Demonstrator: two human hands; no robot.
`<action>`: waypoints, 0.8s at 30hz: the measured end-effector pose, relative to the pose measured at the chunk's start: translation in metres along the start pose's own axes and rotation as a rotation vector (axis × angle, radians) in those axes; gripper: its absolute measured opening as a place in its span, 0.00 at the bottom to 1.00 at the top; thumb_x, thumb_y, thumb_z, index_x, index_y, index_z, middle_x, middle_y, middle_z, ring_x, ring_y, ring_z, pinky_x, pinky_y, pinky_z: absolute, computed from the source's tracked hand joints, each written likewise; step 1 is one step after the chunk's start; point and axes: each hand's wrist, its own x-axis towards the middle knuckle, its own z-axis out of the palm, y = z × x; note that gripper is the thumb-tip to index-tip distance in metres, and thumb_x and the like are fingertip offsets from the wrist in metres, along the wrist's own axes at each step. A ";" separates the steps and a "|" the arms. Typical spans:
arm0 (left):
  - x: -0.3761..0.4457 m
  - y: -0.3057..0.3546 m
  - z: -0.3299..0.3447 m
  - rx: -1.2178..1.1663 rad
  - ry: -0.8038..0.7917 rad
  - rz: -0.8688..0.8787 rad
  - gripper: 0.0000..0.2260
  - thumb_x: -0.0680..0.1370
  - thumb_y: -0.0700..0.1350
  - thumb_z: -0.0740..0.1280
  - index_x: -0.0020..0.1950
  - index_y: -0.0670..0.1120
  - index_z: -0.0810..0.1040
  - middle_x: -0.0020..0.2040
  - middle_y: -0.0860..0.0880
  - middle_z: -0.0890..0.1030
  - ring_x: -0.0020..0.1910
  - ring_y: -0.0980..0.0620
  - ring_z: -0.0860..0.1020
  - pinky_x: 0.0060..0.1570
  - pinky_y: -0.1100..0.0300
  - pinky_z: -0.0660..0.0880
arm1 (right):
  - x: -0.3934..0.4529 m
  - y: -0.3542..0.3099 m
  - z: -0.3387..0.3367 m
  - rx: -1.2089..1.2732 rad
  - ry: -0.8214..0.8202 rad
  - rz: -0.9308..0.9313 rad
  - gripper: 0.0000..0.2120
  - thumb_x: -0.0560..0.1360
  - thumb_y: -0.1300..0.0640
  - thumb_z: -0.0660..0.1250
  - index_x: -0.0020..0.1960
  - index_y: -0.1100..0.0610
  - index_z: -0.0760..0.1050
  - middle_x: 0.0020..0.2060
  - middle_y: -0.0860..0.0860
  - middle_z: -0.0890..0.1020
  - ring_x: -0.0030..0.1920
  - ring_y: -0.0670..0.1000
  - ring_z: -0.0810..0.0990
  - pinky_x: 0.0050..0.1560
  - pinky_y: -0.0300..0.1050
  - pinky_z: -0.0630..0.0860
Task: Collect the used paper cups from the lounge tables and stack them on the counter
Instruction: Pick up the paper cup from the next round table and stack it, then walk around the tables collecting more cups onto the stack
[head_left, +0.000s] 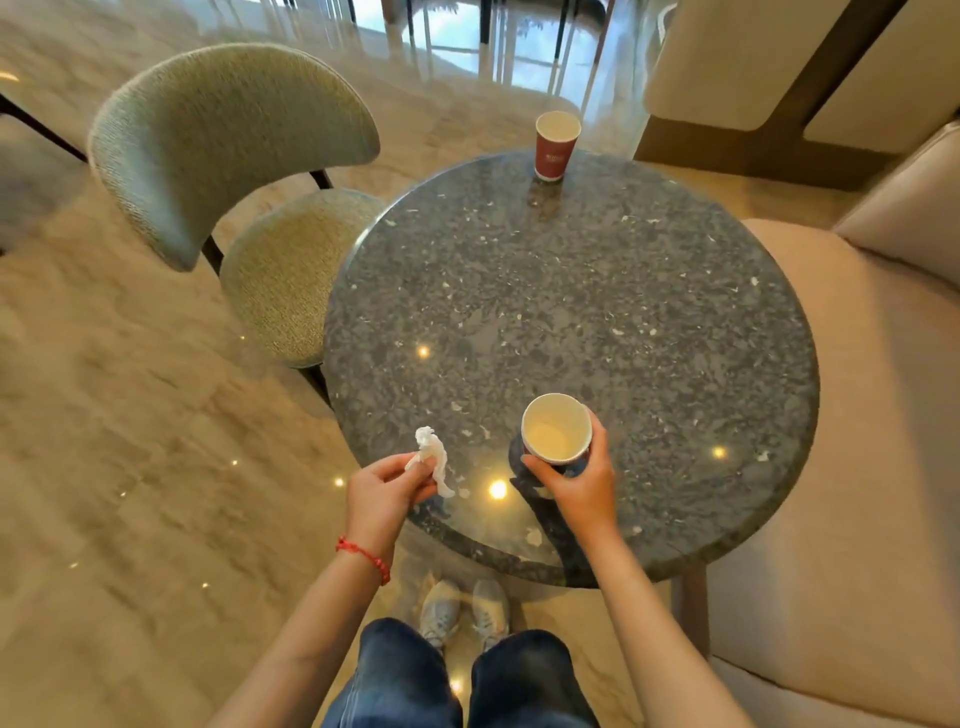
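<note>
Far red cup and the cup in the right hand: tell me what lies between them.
Only bare tabletop in the head view: nothing stands between the far red cup and the held cup in the right hand.

Far cup (556, 145) on table (571, 291), chair (234, 171) left.

My arms were bare to the elbow. I wore a red beaded cord bracelet (365, 557) on my left wrist, dark blue jeans (457, 680), and pale grey lace-up sneakers (464, 610).
</note>
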 end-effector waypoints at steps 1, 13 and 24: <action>-0.001 -0.002 -0.001 0.000 0.006 0.001 0.04 0.72 0.40 0.70 0.38 0.47 0.82 0.30 0.52 0.83 0.31 0.59 0.81 0.32 0.69 0.76 | -0.001 0.003 0.002 0.002 -0.007 0.011 0.42 0.62 0.54 0.79 0.70 0.48 0.61 0.61 0.42 0.72 0.61 0.39 0.69 0.55 0.24 0.66; 0.000 0.000 -0.026 -0.176 0.150 0.001 0.03 0.72 0.38 0.71 0.41 0.45 0.82 0.34 0.49 0.84 0.34 0.57 0.82 0.34 0.68 0.77 | 0.004 -0.027 0.026 0.049 -0.118 -0.039 0.35 0.62 0.55 0.79 0.63 0.47 0.64 0.55 0.36 0.72 0.54 0.29 0.71 0.49 0.23 0.70; -0.002 0.011 -0.167 -0.494 0.490 0.034 0.02 0.72 0.36 0.70 0.42 0.40 0.81 0.34 0.48 0.85 0.35 0.54 0.83 0.34 0.67 0.78 | -0.022 -0.113 0.174 0.019 -0.567 -0.303 0.34 0.61 0.59 0.80 0.58 0.41 0.66 0.55 0.37 0.74 0.55 0.31 0.72 0.50 0.23 0.68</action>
